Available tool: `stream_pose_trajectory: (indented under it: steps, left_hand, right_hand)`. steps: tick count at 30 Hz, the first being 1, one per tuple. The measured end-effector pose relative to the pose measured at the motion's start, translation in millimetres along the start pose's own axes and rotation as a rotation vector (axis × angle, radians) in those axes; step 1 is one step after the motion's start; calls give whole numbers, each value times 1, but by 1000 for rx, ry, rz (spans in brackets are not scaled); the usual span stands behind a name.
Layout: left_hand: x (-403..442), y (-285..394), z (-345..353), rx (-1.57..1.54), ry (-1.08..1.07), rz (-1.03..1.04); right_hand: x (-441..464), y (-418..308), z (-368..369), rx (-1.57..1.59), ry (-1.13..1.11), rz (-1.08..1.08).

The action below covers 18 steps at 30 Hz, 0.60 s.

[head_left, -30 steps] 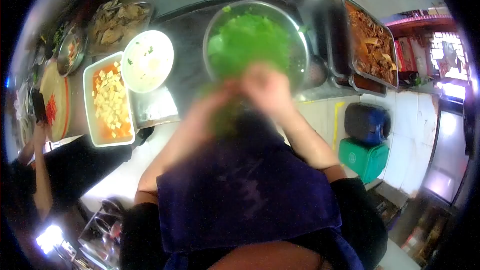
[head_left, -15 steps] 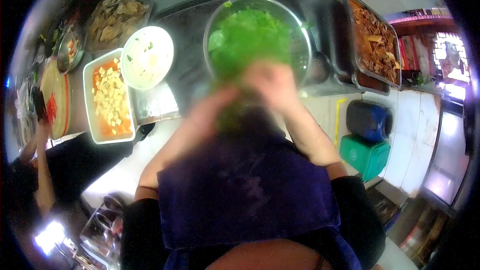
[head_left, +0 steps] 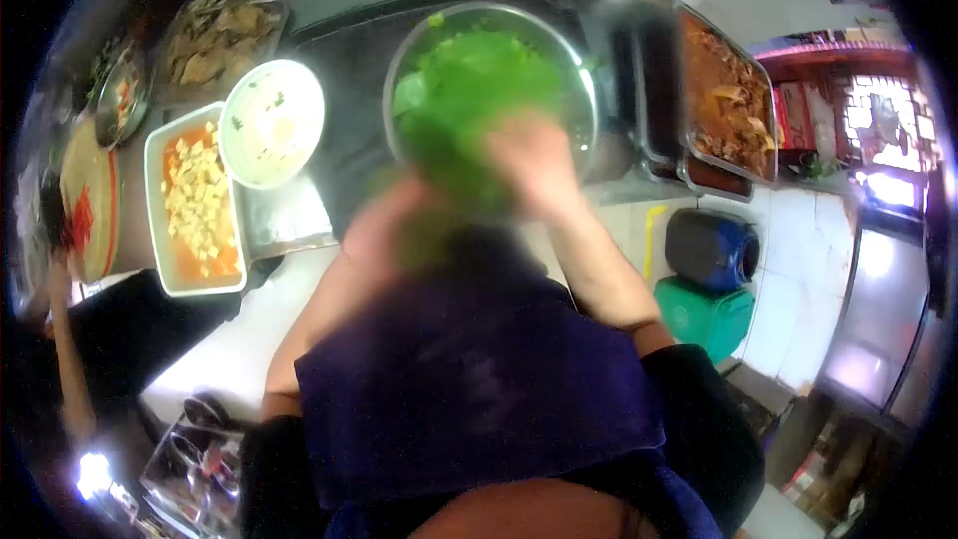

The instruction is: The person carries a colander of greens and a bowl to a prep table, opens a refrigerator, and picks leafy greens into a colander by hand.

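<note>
Loose green leaves (head_left: 484, 70) fill a round steel bowl (head_left: 395, 58) in front of me. My right hand (head_left: 537, 158) is over the near part of the bowl, against the greens, its fingertips smeared by motion. At the bowl's near left edge, my left hand (head_left: 394, 212) is closed round a blurred bunch of leafy greens (head_left: 431, 238), which hangs between it and my dark apron (head_left: 479, 389). The exact finger positions are blurred.
To the left, a white bowl (head_left: 272, 125) overlaps a tub of pale cubes in orange liquid (head_left: 200, 205). Beyond lies a tray of brownish pieces (head_left: 222, 45). A tray of reddish-brown food (head_left: 728, 90) stands right. Another person's arm (head_left: 68, 349) is at a round board (head_left: 95, 195).
My left hand has moved left and down, away from my right hand, which stays over the bowl. The whole view has shifted slightly.
</note>
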State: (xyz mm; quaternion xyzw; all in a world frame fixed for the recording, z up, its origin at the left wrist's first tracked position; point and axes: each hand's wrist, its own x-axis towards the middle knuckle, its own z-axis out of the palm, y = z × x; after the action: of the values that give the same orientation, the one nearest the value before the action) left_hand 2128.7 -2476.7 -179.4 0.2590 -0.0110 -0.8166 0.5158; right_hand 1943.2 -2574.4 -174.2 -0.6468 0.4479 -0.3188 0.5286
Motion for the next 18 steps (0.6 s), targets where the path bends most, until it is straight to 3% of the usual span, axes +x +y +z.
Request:
stream_pose_trajectory:
  steps: [2,3,5,7,9,10,12,14,16,18]
  left_hand:
    - [2,5,-12,-29,-27,-84]
    - [4,4,-16,-55,-18,-76]
    - [3,3,-18,-108,6,-53]
    - [3,-1,-34,94,41,16]
    - [4,-5,-56,301,77,87]
    - [5,-4,-58,405,90,121]
    - [7,0,-56,333,174,103]
    - [4,4,-31,-46,323,6]
    - [5,7,-27,-42,278,12]
    - [5,12,-25,-43,239,24]
  right_hand:
    - [3,-5,-12,-424,-102,14]
    - [9,10,-23,-582,-30,42]
    - [29,30,-53,-517,369,84]
    - [58,78,-98,-675,610,19]
    - [72,94,-115,-862,696,31]
    - [77,92,-120,-667,605,108]
    - [77,94,-117,-811,561,-90]
    - [70,80,-106,-845,503,-323]
    - [63,83,-108,-727,268,-348]
    - [58,89,-116,-720,211,-348]
